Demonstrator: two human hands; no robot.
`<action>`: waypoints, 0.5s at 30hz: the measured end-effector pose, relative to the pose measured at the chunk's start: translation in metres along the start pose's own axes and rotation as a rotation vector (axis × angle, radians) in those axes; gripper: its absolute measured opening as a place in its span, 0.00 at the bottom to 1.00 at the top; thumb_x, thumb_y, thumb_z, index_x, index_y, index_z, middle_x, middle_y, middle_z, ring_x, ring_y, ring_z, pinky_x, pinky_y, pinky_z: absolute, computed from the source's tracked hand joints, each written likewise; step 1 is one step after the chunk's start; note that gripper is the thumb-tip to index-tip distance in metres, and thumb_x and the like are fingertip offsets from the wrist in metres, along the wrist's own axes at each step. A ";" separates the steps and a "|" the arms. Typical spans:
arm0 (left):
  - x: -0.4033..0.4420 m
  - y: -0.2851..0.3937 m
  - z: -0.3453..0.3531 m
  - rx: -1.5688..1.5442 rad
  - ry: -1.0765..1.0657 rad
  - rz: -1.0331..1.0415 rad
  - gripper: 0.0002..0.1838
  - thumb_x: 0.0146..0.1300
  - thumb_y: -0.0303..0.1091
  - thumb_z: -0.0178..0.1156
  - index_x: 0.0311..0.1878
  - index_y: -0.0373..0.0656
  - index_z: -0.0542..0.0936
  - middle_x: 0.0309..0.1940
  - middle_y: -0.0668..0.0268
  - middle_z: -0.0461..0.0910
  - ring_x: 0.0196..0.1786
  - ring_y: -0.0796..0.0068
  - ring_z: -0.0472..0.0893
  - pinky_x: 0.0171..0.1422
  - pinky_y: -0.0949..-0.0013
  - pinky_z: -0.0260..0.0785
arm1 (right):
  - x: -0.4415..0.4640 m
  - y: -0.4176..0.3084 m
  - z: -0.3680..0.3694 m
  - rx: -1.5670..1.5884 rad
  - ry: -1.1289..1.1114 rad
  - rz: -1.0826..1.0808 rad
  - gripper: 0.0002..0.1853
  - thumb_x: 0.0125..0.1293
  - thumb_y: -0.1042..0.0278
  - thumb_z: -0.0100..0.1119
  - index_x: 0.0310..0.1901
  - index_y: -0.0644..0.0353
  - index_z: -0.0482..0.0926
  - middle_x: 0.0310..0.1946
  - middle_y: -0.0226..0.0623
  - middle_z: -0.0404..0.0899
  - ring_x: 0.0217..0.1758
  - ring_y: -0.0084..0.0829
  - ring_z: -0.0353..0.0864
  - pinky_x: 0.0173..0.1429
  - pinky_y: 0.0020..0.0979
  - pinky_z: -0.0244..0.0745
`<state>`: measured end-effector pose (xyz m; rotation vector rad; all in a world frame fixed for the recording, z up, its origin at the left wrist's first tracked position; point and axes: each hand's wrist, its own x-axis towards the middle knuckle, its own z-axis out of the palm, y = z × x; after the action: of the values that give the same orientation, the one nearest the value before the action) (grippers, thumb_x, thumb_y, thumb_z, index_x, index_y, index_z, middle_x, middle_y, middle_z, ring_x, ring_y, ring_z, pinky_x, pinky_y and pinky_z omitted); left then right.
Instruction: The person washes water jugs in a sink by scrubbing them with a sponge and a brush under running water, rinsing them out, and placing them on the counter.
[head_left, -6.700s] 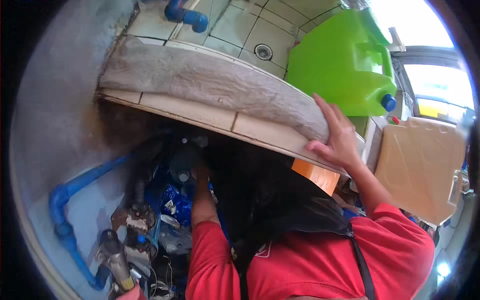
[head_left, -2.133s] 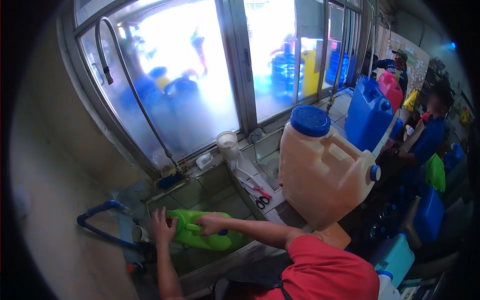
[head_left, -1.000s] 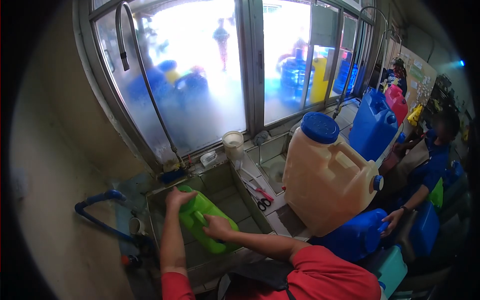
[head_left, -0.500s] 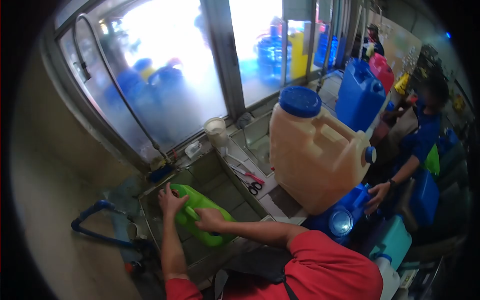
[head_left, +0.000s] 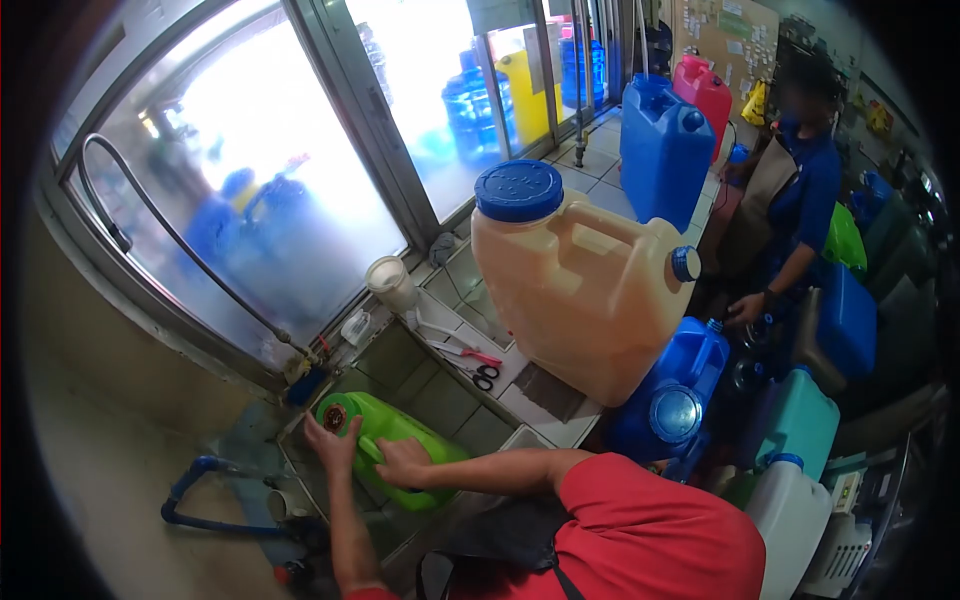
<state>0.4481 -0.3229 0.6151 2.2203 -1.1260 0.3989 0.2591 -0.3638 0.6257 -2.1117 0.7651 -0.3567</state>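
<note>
A bright green plastic jug [head_left: 405,432] lies tilted on its side in the tiled basin [head_left: 487,430], its round mouth [head_left: 335,415] facing left and uncapped. My left hand [head_left: 335,447] grips the neck beside that mouth, thumb on the near rim and fingers along the outer side. Wrapped round the jug's handle is my right hand [head_left: 403,463]; some of its fingers are hidden.
A large cream jug with a blue lid [head_left: 585,290] stands on the ledge near red-handled scissors [head_left: 470,355]. A white cup [head_left: 391,283] sits by the window. Blue jugs [head_left: 665,150] and a co-worker [head_left: 790,190] are at the right. A blue pipe [head_left: 190,495] juts from the left wall.
My view has shifted, so the scene sits differently in frame. My left hand has slid off the green jug's mouth to its near side. The co-worker's hand has drawn back from the blue jug.
</note>
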 end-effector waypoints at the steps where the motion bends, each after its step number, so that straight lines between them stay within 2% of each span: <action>1: -0.007 -0.003 0.006 0.001 -0.001 0.004 0.58 0.50 0.66 0.70 0.73 0.33 0.59 0.68 0.43 0.61 0.71 0.42 0.61 0.72 0.47 0.57 | 0.001 -0.001 0.002 0.001 0.044 0.003 0.27 0.56 0.52 0.65 0.55 0.57 0.76 0.35 0.51 0.84 0.42 0.51 0.84 0.49 0.49 0.75; 3: -0.024 -0.008 0.014 -0.201 -0.006 -0.522 0.50 0.57 0.63 0.67 0.68 0.29 0.65 0.64 0.40 0.68 0.68 0.43 0.67 0.70 0.48 0.61 | -0.004 -0.003 0.004 0.000 0.078 0.008 0.29 0.57 0.50 0.65 0.57 0.58 0.76 0.34 0.50 0.84 0.43 0.51 0.84 0.50 0.49 0.75; 4: -0.031 -0.002 0.007 -0.201 -0.009 -0.527 0.50 0.57 0.63 0.67 0.68 0.29 0.65 0.64 0.40 0.68 0.68 0.43 0.67 0.70 0.48 0.61 | -0.007 -0.006 -0.001 0.038 0.162 -0.010 0.29 0.58 0.50 0.64 0.57 0.59 0.76 0.36 0.51 0.84 0.44 0.50 0.84 0.52 0.48 0.74; 5: -0.039 0.003 -0.003 -0.199 -0.139 -0.519 0.46 0.59 0.62 0.66 0.65 0.29 0.68 0.59 0.42 0.73 0.63 0.47 0.72 0.67 0.51 0.64 | -0.009 -0.008 -0.007 0.074 0.246 -0.028 0.29 0.59 0.51 0.63 0.58 0.60 0.76 0.39 0.51 0.84 0.45 0.50 0.83 0.54 0.47 0.74; 6: -0.045 0.010 -0.012 -0.198 -0.268 -0.509 0.43 0.61 0.61 0.66 0.62 0.29 0.72 0.54 0.44 0.78 0.58 0.50 0.77 0.64 0.54 0.68 | -0.005 -0.007 -0.008 0.072 0.243 -0.026 0.29 0.59 0.51 0.63 0.58 0.60 0.76 0.39 0.51 0.84 0.45 0.50 0.83 0.54 0.47 0.74; 7: -0.050 0.016 -0.010 -0.211 -0.264 -0.513 0.43 0.61 0.61 0.66 0.62 0.29 0.72 0.54 0.44 0.78 0.58 0.50 0.77 0.64 0.54 0.68 | 0.005 -0.001 -0.015 0.257 0.190 0.068 0.29 0.59 0.52 0.63 0.58 0.61 0.76 0.41 0.51 0.83 0.48 0.50 0.82 0.57 0.46 0.73; 8: -0.062 0.015 -0.016 -0.287 -0.283 -0.550 0.40 0.61 0.60 0.66 0.60 0.30 0.74 0.49 0.47 0.80 0.54 0.55 0.79 0.60 0.58 0.70 | 0.006 -0.001 -0.011 0.458 0.127 0.175 0.29 0.59 0.53 0.63 0.58 0.62 0.76 0.44 0.52 0.82 0.51 0.49 0.81 0.59 0.44 0.72; 9: -0.066 0.021 -0.016 -0.376 -0.290 -0.580 0.37 0.62 0.59 0.66 0.57 0.30 0.76 0.45 0.50 0.83 0.50 0.60 0.81 0.57 0.62 0.71 | 0.015 0.010 -0.006 0.449 0.126 0.171 0.29 0.59 0.53 0.63 0.58 0.62 0.76 0.44 0.52 0.82 0.51 0.49 0.81 0.59 0.44 0.72; 10: -0.069 0.034 -0.020 -0.375 -0.291 -0.583 0.37 0.62 0.59 0.66 0.57 0.30 0.76 0.45 0.50 0.83 0.50 0.60 0.81 0.57 0.62 0.71 | 0.022 0.020 0.002 0.575 0.129 0.129 0.28 0.59 0.53 0.63 0.57 0.63 0.77 0.45 0.52 0.82 0.52 0.48 0.80 0.60 0.44 0.72; 11: -0.071 0.049 -0.022 -0.409 -0.388 -0.557 0.34 0.65 0.57 0.63 0.57 0.31 0.76 0.44 0.55 0.82 0.47 0.64 0.80 0.53 0.64 0.71 | 0.026 0.029 0.013 0.700 0.134 0.088 0.27 0.59 0.54 0.63 0.56 0.64 0.77 0.47 0.52 0.81 0.53 0.48 0.80 0.60 0.43 0.72; 12: -0.072 0.058 -0.023 -0.444 -0.483 -0.529 0.31 0.68 0.55 0.61 0.57 0.32 0.75 0.43 0.60 0.82 0.45 0.69 0.79 0.50 0.66 0.71 | 0.020 0.028 0.008 0.699 0.133 0.091 0.27 0.59 0.54 0.63 0.56 0.64 0.77 0.47 0.52 0.81 0.53 0.48 0.80 0.60 0.43 0.72; 13: -0.085 0.038 0.004 -0.808 -0.384 -0.475 0.22 0.70 0.45 0.60 0.55 0.35 0.76 0.42 0.66 0.80 0.43 0.72 0.78 0.49 0.68 0.71 | 0.006 0.023 -0.006 0.484 0.285 -0.012 0.25 0.60 0.55 0.61 0.54 0.65 0.78 0.45 0.50 0.82 0.52 0.47 0.81 0.59 0.43 0.73; 14: -0.085 0.040 0.005 -0.809 -0.391 -0.474 0.22 0.70 0.45 0.60 0.55 0.35 0.76 0.42 0.66 0.80 0.43 0.72 0.78 0.49 0.68 0.71 | -0.007 0.020 -0.024 0.263 0.434 -0.113 0.22 0.60 0.57 0.59 0.51 0.65 0.79 0.43 0.49 0.83 0.50 0.47 0.82 0.59 0.43 0.74; 15: -0.083 0.044 0.004 -0.910 -0.405 -0.491 0.19 0.70 0.42 0.60 0.55 0.36 0.77 0.42 0.67 0.80 0.43 0.74 0.78 0.48 0.69 0.70 | -0.016 0.021 -0.039 0.261 0.438 -0.106 0.22 0.60 0.57 0.59 0.51 0.65 0.79 0.43 0.49 0.83 0.50 0.47 0.82 0.59 0.43 0.74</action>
<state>0.3631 -0.2937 0.5862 1.6608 -0.6788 -0.6742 0.2195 -0.3874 0.6330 -1.8495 0.8031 -0.9464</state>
